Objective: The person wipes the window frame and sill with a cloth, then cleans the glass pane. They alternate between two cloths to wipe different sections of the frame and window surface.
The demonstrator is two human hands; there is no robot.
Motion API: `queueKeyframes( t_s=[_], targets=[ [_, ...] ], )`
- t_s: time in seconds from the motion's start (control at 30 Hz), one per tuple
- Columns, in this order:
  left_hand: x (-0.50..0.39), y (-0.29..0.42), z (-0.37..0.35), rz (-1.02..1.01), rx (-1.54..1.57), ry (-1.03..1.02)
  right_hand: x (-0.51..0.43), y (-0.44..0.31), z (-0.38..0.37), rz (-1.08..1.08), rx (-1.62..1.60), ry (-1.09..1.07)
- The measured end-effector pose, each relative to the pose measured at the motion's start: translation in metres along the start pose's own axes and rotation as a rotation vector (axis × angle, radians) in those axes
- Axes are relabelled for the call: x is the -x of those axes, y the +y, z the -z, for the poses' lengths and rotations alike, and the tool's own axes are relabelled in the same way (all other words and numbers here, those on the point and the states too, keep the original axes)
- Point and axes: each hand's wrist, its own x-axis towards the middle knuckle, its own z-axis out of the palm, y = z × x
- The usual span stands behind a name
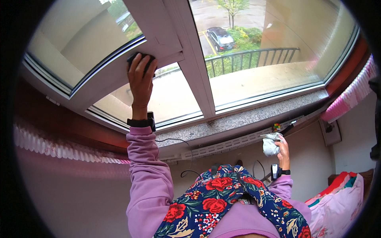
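My left hand [139, 81] is raised against the white window frame [165, 44], fingers spread over a black pad or cloth [146, 66]. The pad lies on the crossbar between the upper pane [89, 38] and the small lower pane [175, 95]. Lower down on the right, my right hand [283, 150] grips a crumpled pale grey cloth [270, 145] by its edge. This cloth hangs in front of the radiator, apart from the window. Both wrists carry black straps with small devices.
A speckled stone sill [238, 105] runs under the window, with a white radiator [223, 147] below it. A puzzle cube [276, 127] sits by the radiator top. A black cable [192, 154] hangs from the sill. Pink curtains [348, 92] flank both sides; bedding [339, 202] lies at right.
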Motion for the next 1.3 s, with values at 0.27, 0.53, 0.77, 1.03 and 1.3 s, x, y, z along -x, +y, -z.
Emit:
queueKeyframes(
  t_s=[0.27,0.53,0.77,1.03,1.3],
  targets=[
    [0.041,-0.063,0.045,0.174,-0.133,0.070,-0.013,-0.007,-0.028,-0.028,0.103,-0.050],
    [0.089,-0.130,0.079,0.507,-0.296,0.253,-0.038,0.006,-0.030,-0.067,0.094,-0.129],
    [0.127,-0.195,0.115,0.817,-0.280,0.319,-0.049,0.009,-0.032,-0.029,0.078,-0.180],
    [0.117,-0.238,0.126,0.747,-0.404,0.520,-0.052,0.010,-0.037,-0.022,0.073,-0.127],
    [0.093,-0.184,0.083,0.692,-0.453,0.582,-0.049,0.017,-0.035,-0.060,0.050,-0.090]
  ],
)
